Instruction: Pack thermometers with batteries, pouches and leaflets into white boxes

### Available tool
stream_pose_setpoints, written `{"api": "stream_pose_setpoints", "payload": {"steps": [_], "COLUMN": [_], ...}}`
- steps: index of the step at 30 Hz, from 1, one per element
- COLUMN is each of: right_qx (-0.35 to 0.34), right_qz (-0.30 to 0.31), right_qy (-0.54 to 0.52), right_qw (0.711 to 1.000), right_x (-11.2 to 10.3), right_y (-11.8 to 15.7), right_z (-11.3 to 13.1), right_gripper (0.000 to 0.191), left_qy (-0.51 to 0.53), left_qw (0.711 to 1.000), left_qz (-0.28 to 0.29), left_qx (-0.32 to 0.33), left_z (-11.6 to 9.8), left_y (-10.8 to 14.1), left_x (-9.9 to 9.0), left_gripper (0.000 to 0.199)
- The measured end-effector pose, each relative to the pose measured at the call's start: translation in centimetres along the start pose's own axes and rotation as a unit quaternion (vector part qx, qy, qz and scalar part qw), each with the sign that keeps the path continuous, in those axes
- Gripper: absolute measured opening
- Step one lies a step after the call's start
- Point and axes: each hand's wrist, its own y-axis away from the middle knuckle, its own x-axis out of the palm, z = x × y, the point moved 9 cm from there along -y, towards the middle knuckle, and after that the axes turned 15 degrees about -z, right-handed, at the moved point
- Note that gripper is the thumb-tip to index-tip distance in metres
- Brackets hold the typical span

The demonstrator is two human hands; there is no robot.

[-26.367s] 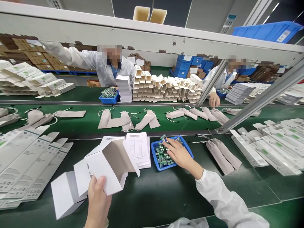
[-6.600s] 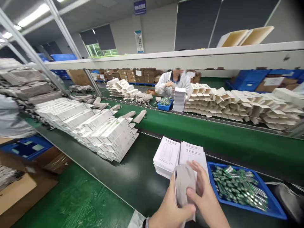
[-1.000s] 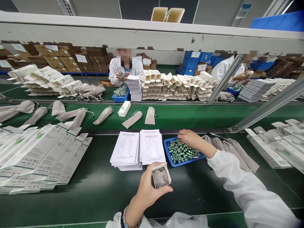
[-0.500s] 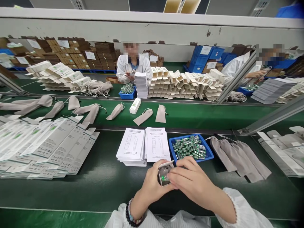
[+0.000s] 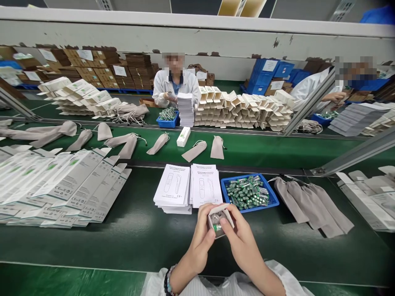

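Note:
Between my two hands is a small white carton point(image 5: 221, 235), its open end facing me. Inside it I see a green-and-silver battery point(image 5: 217, 227) and some grey material. My left hand point(image 5: 200, 240) is wrapped round the carton's left side. My right hand point(image 5: 242, 234) grips the right side, its thumb reaching into the opening by the battery. Just beyond my hands lie two stacks of printed manuals point(image 5: 173, 185) and a blue tray point(image 5: 277, 202) full of green batteries point(image 5: 247, 192).
Grey drawstring pouches point(image 5: 311, 205) lie at right, beside more cartons point(image 5: 367, 201). Flattened-looking white cartons point(image 5: 77, 185) are piled at left. Along the green belt point(image 5: 247, 150) lie more pouches and a closed white box point(image 5: 184, 137). Two co-workers sit across; a metal post point(image 5: 308, 102) slants at right.
My right hand has turned from reaching over the opening to holding the carton's right side, thumb inside. The pouches and box on the belt have shifted slightly right in view.

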Motion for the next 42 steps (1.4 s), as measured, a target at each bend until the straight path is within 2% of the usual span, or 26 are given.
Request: {"api": "stream_pose_setpoints", "payload": {"steps": [4, 9, 13, 15, 17, 20, 22, 24, 25, 27, 30, 32, 35, 37, 40, 42], "right_qx": [0.016, -0.004, 0.047, 0.058, 0.057, 0.039, -0.003, -0.074, -0.121, -0.219, -0.314, -0.32, -0.303, -0.296, -0.307, -0.335], "right_qz": [-0.017, 0.037, 0.056, 0.048, 0.029, 0.039, 0.078, 0.117, 0.129, 0.143, 0.149, 0.142, 0.126, 0.134, 0.157, 0.174], "right_qy": [-0.063, -0.177, -0.174, -0.191, -0.222, -0.246, -0.22, -0.161, -0.125, -0.064, -0.021, -0.032, -0.058, -0.048, 0.0, 0.036], "right_qw": [0.998, 0.984, 0.982, 0.979, 0.973, 0.968, 0.972, 0.977, 0.976, 0.963, 0.937, 0.936, 0.943, 0.944, 0.939, 0.925], "right_x": [0.6, 1.1, 1.3, 1.4, 1.1, 0.7, 0.3, -0.3, -0.6, -1.2, -1.4, -1.4, -1.6, -1.6, -1.5, -1.4], "right_y": [-0.3, 0.6, 0.7, 0.4, 0.1, -0.2, -0.2, -0.3, -0.3, -0.1, 0.2, 0.0, -0.3, -0.3, 0.1, 0.5], "right_z": [-0.2, -1.0, -1.6, -1.3, -1.2, -1.5, -1.4, -0.8, -0.2, 1.1, 2.6, 2.9, 3.2, 3.3, 3.7, 3.8], "right_gripper": [0.021, 0.054, 0.038, 0.028, 0.017, 0.012, 0.019, 0.03, 0.032, 0.03, 0.031, 0.029, 0.024, 0.024, 0.026, 0.028], "left_qy": [0.003, 0.009, -0.018, -0.033, -0.071, -0.173, -0.227, -0.256, -0.268, -0.296, -0.315, -0.302, -0.28, -0.279, -0.318, -0.357], "left_qw": [0.999, 0.996, 0.994, 0.986, 0.962, 0.889, 0.854, 0.853, 0.861, 0.87, 0.87, 0.885, 0.919, 0.928, 0.909, 0.869], "left_qz": [-0.036, -0.089, -0.104, -0.134, -0.149, -0.102, -0.074, -0.069, -0.069, -0.055, -0.038, -0.041, -0.052, -0.054, -0.033, -0.016], "left_qx": [0.008, 0.011, 0.035, 0.098, 0.218, 0.41, 0.462, 0.449, 0.428, 0.391, 0.378, 0.352, 0.273, 0.241, 0.269, 0.342], "left_z": [0.5, 0.1, -0.6, -1.3, -2.7, -4.6, -5.1, -5.3, -5.3, -5.3, -5.9, -6.2, -6.3, -6.3, -6.6, -6.8], "left_y": [-0.1, -0.2, -0.3, -0.4, -0.3, 0.7, 1.1, 1.1, 0.9, 0.9, 1.2, 0.9, 0.2, 0.2, 0.9, 1.8], "left_x": [0.0, -0.2, 0.0, -0.8, -1.6, -1.5, -1.4, -1.6, -1.7, -1.5, -1.0, -1.1, -1.4, -1.4, -1.1, -0.8], "left_gripper": [0.041, 0.032, 0.027, 0.025, 0.022, 0.02, 0.042, 0.049, 0.042, 0.026, 0.025, 0.021, 0.014, 0.015, 0.014, 0.018]}}
